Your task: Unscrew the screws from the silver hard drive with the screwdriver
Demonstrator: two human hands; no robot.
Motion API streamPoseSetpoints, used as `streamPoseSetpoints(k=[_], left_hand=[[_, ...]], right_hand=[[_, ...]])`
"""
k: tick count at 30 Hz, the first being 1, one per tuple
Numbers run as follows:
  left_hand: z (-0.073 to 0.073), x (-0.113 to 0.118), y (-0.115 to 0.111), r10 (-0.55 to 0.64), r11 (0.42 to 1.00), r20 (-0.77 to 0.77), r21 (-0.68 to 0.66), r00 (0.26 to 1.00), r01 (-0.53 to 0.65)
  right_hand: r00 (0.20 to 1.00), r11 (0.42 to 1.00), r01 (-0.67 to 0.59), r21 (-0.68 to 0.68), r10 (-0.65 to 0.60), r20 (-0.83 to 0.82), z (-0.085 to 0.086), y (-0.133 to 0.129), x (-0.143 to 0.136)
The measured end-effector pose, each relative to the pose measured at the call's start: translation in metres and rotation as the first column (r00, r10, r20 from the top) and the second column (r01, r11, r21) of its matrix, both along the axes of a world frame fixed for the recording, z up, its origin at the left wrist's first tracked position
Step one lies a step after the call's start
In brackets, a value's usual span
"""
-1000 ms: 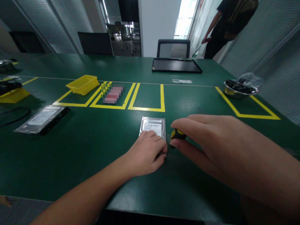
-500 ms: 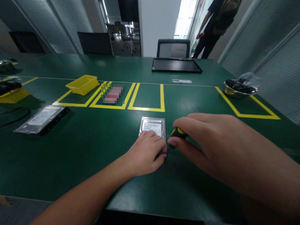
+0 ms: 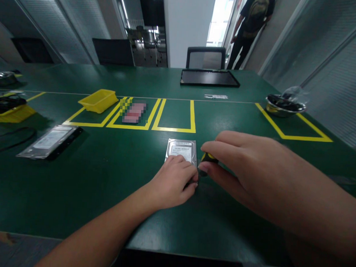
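Note:
A silver hard drive (image 3: pixel 182 146) with a white label lies flat on the green table. My left hand (image 3: pixel 176 180) covers its near part, fingers curled at the drive's right side and pressing on it; that part of the drive is hidden. Just to the right, my right hand (image 3: pixel 238 163) pinches the black-and-yellow handle of a screwdriver (image 3: pixel 208 158) between thumb and fingers. The handle is close to the drive's right edge. Its shaft and tip do not show, so I cannot tell whether they touch the drive.
Another hard drive (image 3: pixel 51 140) lies at left, near a black cable (image 3: pixel 12 143). Beyond are a yellow tray (image 3: pixel 99 100), yellow tape outlines (image 3: pixel 174 130) and a blurred pink object (image 3: pixel 134 112). A metal bowl (image 3: pixel 285 110) stands right, a dark screen panel (image 3: pixel 209 77) farther back. A person (image 3: pixel 251 27) is behind.
My right hand has shifted slightly left with the screwdriver, which seems turned a little in the fingers. My left hand and the drive stay put. The person behind has moved left.

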State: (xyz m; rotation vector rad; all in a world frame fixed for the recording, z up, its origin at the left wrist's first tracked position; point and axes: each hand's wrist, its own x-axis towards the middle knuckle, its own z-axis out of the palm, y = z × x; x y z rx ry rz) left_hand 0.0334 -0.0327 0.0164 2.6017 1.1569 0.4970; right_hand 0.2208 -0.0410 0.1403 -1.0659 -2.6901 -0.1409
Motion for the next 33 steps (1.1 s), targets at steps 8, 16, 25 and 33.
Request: streamPoseSetpoints(k=[8,16,25,33], left_hand=[[-0.0007,-0.0003,0.0002,-0.001,1.000,-0.005,-0.004,1.000,0.001],[-0.0036,-0.0006,0.0003,0.005,1.000,0.043,-0.029,0.999,-0.003],[-0.0042,-0.0007,0.0003,0.001,1.000,0.020,-0.023,1.000,0.000],[-0.0011,-0.0019,0.0000,-0.012,1.000,-0.028,0.005,1.000,0.012]], right_hand=[[0.999,0.998,-0.045,-0.040,0.045,-0.008,0.0001,-0.0009,0.0004],[0.998,0.994,-0.062,-0.089,0.060,-0.022,0.0027,-0.0037,0.0009],[0.996,0.988,-0.069,-0.138,0.062,-0.060,0.0047,-0.0048,0.0012],[0.993,0.977,-0.094,-0.189,0.078,-0.089,0.0053,-0.0034,0.0042]])
